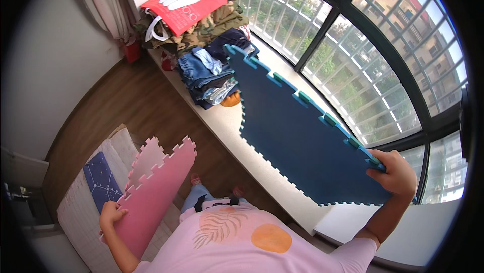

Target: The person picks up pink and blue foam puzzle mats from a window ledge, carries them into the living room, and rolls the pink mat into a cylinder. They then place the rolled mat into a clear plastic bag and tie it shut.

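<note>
My left hand [112, 214] grips the edge of a pink interlocking foam mat [160, 192]. The mat hangs tilted and bent at my left side, its toothed edges showing at the top. On the other side, my right hand [393, 171] is closed round the upper edge of a large dark blue foam mat [287, 132]. That mat leans over the windowsill, its far end beside the folded clothes. Along its top edge the jigsaw teeth show lighter teal and green. Part of the sill is hidden behind it.
Folded jeans [199, 69] and camouflage clothes [217, 21] are stacked on the windowsill [222, 124], a red bag [186, 3] on top. Barred windows [353, 76] stand behind. At left, a pale padded mat [75, 212] with a dark blue panel [102, 177] lies on the wooden floor [126, 96].
</note>
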Action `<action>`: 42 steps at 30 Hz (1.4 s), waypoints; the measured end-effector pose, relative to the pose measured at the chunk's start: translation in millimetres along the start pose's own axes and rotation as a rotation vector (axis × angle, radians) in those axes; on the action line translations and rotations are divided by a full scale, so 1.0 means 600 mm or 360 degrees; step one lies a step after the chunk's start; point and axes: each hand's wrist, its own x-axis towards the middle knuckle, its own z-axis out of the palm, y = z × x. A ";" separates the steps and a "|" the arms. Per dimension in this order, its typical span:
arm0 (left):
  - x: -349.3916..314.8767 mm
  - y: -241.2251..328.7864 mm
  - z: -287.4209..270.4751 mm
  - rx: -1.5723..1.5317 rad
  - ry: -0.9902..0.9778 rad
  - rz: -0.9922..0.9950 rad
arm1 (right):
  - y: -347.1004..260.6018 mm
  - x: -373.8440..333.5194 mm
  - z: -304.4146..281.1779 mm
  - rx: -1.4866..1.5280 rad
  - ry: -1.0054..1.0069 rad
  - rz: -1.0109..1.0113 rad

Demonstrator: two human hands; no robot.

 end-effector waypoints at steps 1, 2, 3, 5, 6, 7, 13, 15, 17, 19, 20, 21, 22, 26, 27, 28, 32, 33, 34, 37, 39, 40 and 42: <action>-0.006 -0.013 -0.003 -0.0013 -0.0004 -0.0080 | -0.018 0.031 -0.001 -0.0006 -0.0090 -0.0060; -0.009 -0.031 -0.005 -0.0025 -0.0010 -0.0160 | -0.034 0.064 0.000 -0.0013 -0.0180 -0.0118; 0.000 -0.059 -0.003 -0.0050 -0.0012 -0.0187 | -0.058 0.094 0.001 -0.0024 -0.0259 -0.0167; 0.025 -0.116 -0.003 -0.0093 -0.0019 -0.0234 | -0.110 0.155 0.012 -0.0013 -0.0330 -0.0299; 0.035 -0.137 -0.009 -0.0119 -0.0028 -0.0261 | -0.136 0.186 0.024 0.0016 -0.0344 -0.0369; 0.044 -0.155 -0.014 -0.0144 -0.0036 -0.0290 | -0.165 0.218 0.035 0.0046 -0.0360 -0.0441; 0.094 -0.272 -0.034 -0.0310 0.0068 -0.0391 | -0.351 0.404 0.081 0.0145 -0.0504 -0.0506; 0.108 -0.295 -0.044 -0.0270 0.0189 -0.0392 | -0.394 0.463 0.104 0.0244 -0.0529 -0.0585; 0.123 -0.305 -0.058 -0.0209 0.0352 -0.0416 | -0.439 0.522 0.126 0.0323 -0.0561 -0.0603; 0.145 -0.308 -0.077 -0.0191 0.0457 -0.0488 | -0.492 0.576 0.148 0.0398 -0.0607 -0.0576; 0.158 -0.307 -0.087 -0.0182 0.0508 -0.0522 | -0.528 0.601 0.161 0.0428 -0.0638 -0.0542; 0.173 -0.304 -0.096 -0.0203 0.0551 -0.0558 | -0.555 0.628 0.168 0.0453 -0.0668 -0.0508; 0.191 -0.299 -0.107 -0.0226 0.0596 -0.0592 | -0.564 0.668 0.186 0.0463 -0.0655 -0.0566; 0.264 -0.293 -0.145 -0.0339 0.0751 -0.0684 | -0.654 0.807 0.225 0.0657 -0.0855 -0.0734; 0.280 -0.294 -0.150 -0.0343 0.0735 -0.0735 | -0.690 0.828 0.225 0.0531 -0.0810 -0.0827; 0.296 -0.294 -0.153 -0.0351 0.0702 -0.0777 | -0.713 0.857 0.230 0.0527 -0.0835 -0.0849; 0.334 -0.258 -0.204 -0.0455 0.0824 -0.0903 | -0.806 1.006 0.242 0.0476 -0.0878 -0.1154; 0.344 -0.256 -0.207 -0.0488 0.0825 -0.0955 | -0.829 1.044 0.253 0.0457 -0.0860 -0.1209; 0.352 -0.260 -0.208 -0.0518 0.0814 -0.1011 | -0.863 1.075 0.259 0.0336 -0.0897 -0.1158; 0.381 -0.272 -0.215 -0.0581 0.0804 -0.1146 | -0.968 1.155 0.295 0.0311 -0.0939 -0.1299; 0.414 -0.282 -0.227 -0.0615 0.0770 -0.1215 | -1.040 1.210 0.318 0.0219 -0.0925 -0.1350; 0.432 -0.288 -0.237 -0.0631 0.0733 -0.1247 | -1.073 1.239 0.334 0.0188 -0.0920 -0.1393; 0.467 -0.313 -0.249 -0.0689 0.0748 -0.1275 | -1.153 1.284 0.360 0.0151 -0.0911 -0.1524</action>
